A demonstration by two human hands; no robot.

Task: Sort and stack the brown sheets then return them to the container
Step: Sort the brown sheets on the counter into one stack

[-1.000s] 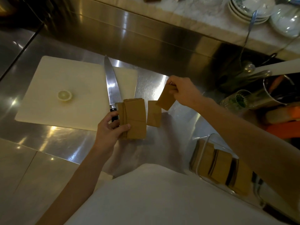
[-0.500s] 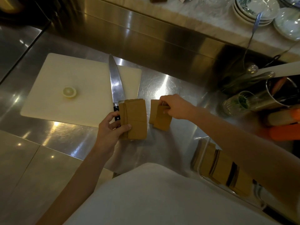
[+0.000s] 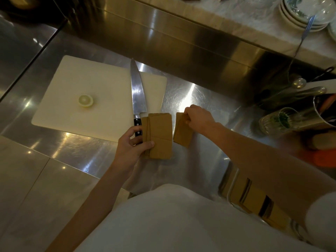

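A: Why is the left hand point(image 3: 133, 145) clamped like that?

B: Its grip is closed on the larger stack of brown sheets point(image 3: 160, 135), thumb on top and fingers tucked beneath the near edge, so I'd say it pins the fanned pile on the bench point(image 3: 190, 95) while more get added

A: And the right hand point(image 3: 197, 118)?

B: Curled over the top of a smaller pile point(image 3: 182, 131) just beside the first, pinching its upper edge, probably squaring it before merging

A: The knife point(image 3: 137, 93) looks close

B: Its handle touches the left stack's edge, blade lying on the cutting board point(image 3: 98, 84) near a lemon half point(image 3: 85, 100). Worth minding

A: The container point(image 3: 234, 182)?

B: Clear, at the lower right under the right forearm, with more sheets standing inside, so sorting looks partway done
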